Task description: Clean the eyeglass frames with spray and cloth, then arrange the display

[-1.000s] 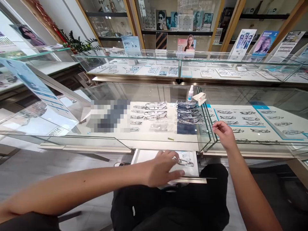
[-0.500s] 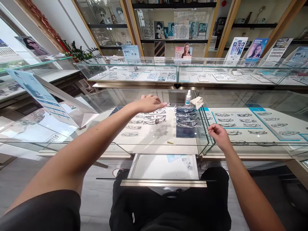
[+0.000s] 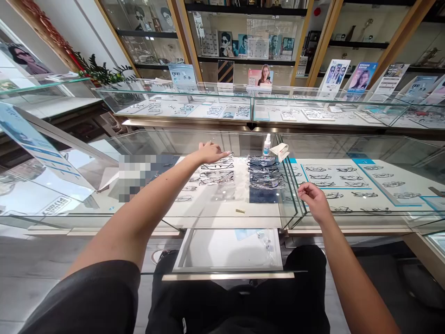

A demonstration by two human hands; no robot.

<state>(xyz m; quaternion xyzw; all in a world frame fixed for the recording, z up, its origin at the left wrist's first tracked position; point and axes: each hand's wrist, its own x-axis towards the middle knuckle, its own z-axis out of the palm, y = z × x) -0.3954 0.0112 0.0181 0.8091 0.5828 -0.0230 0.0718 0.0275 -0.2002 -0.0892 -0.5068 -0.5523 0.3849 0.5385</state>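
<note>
My left hand (image 3: pixel 210 153) reaches over the display counter to the far end of a row of eyeglasses (image 3: pixel 217 175). Its fingers are closed on a pair of eyeglasses (image 3: pixel 232 154), of which only a small end shows past the thumb. To the right, several dark-framed eyeglasses (image 3: pixel 266 170) lie in a second row on a dark blue mat (image 3: pixel 263 195). Over the glass partition (image 3: pixel 294 195) hovers my right hand (image 3: pixel 314 198), fingers curled together with nothing visible in them.
Behind the rows stand a white spray bottle (image 3: pixel 267 144) and a beige cloth (image 3: pixel 280 150). A small gold-coloured piece (image 3: pixel 240 211) lies near the front. Below, an open drawer (image 3: pixel 225 250) holds small clear packets. Glass panels edge the counter; more eyeglasses (image 3: pixel 351 177) lie right.
My left hand has drawn slightly left and nearer along the row, with the eyeglasses in it. The right hand keeps nearly the same pose. The whole view has shifted a little.
</note>
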